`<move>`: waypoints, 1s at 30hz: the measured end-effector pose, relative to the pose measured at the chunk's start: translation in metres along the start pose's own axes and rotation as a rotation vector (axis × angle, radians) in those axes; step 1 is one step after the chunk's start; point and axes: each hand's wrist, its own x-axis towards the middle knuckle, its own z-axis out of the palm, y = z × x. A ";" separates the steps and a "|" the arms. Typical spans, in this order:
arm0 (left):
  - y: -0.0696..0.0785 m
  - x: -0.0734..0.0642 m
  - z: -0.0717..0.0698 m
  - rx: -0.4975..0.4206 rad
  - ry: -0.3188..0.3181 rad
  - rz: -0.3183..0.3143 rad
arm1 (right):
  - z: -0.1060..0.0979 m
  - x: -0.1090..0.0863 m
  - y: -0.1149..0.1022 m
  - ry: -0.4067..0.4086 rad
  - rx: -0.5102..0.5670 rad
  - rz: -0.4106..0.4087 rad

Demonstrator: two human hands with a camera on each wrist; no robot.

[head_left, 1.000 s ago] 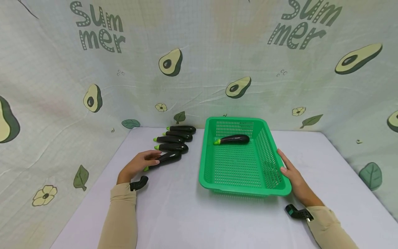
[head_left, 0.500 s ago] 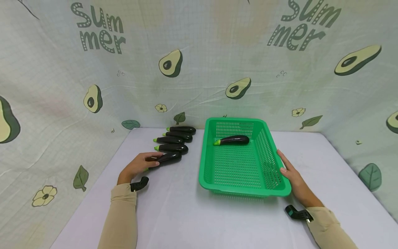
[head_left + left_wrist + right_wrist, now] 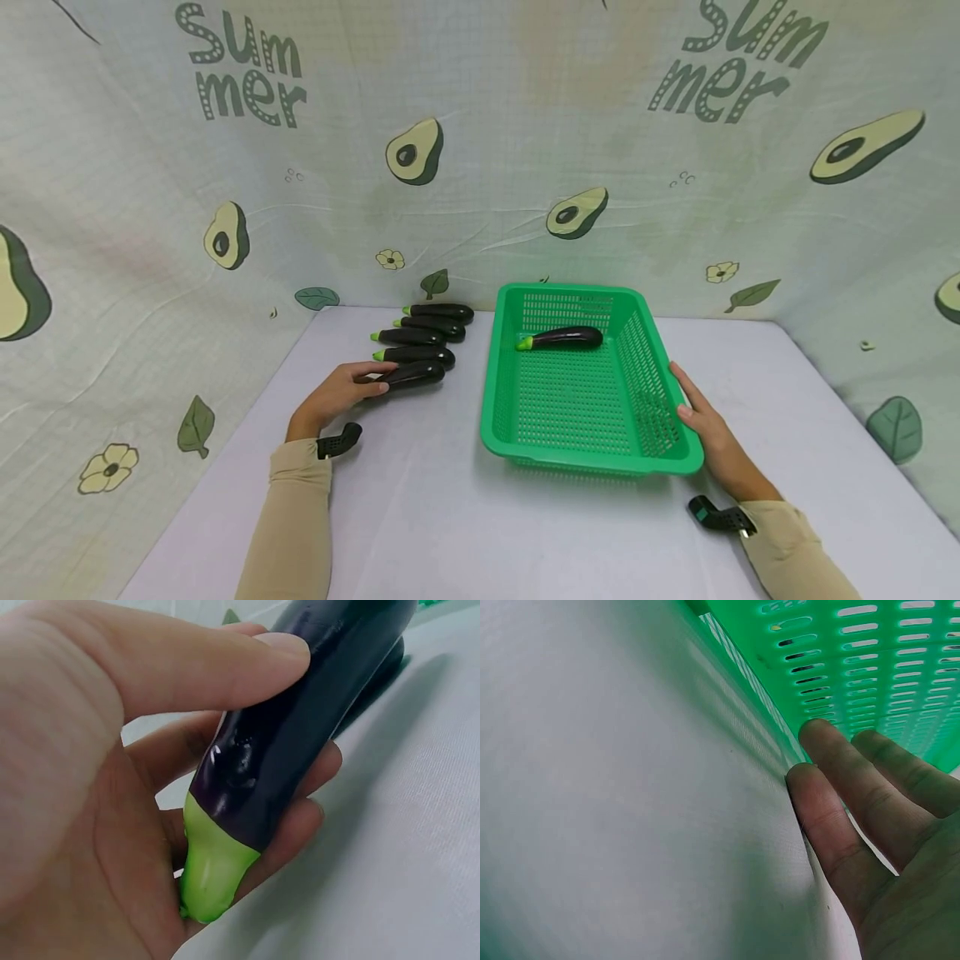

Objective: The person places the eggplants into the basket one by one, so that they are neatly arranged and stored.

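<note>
My left hand (image 3: 339, 398) holds a dark purple eggplant (image 3: 414, 374) near its stem end. In the left wrist view the thumb lies over the eggplant (image 3: 259, 761) and the fingers curl beneath, leaving the green cap (image 3: 214, 859) visible. On the other side, my right hand (image 3: 708, 429) touches the outer right wall of a green plastic basket (image 3: 592, 461). Its extended fingers (image 3: 870, 799) lie against or just under the slotted wall in the right wrist view. A single eggplant (image 3: 566, 337) lies inside the basket, toward the back.
Several more eggplants lie in a row behind the held one, the nearest eggplant (image 3: 420, 357) close to it. The white table (image 3: 420, 517) meets a printed cloth backdrop (image 3: 480, 150) at the back and sides.
The left hand has closed around the nearest eggplant and shifted it slightly right and up, its stem now hidden in the head view. The right hand and basket stay put.
</note>
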 end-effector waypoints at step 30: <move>0.009 0.013 0.015 -0.042 0.042 0.032 | -0.001 0.000 0.002 0.005 -0.012 0.009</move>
